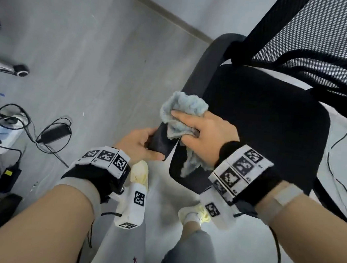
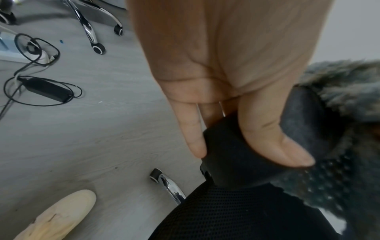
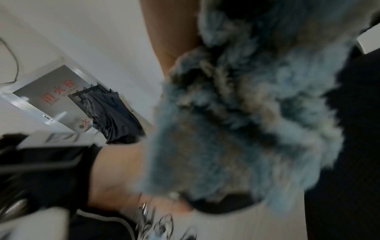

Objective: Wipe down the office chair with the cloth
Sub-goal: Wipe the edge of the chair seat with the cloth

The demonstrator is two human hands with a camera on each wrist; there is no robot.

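Both hands on armrest (image 1: 163,140): left hand (image 1: 141,143) grips near end; right hand (image 1: 201,133) clutches cloth (image 1: 183,109), armrest running far-right.

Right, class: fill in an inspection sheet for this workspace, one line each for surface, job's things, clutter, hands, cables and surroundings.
Surface: grey wood-look floor.
Job's things: black office chair with mesh back; fluffy blue cloth bunched on its armrest.
Clutter: power brick and white power strip on the floor.
Hands: left hand grips the armrest end; right hand presses and holds the cloth on the armrest.
Cables: black leads looped around the strip; another trails right of the seat.
Surroundings: white wall, a second chair's chrome base.
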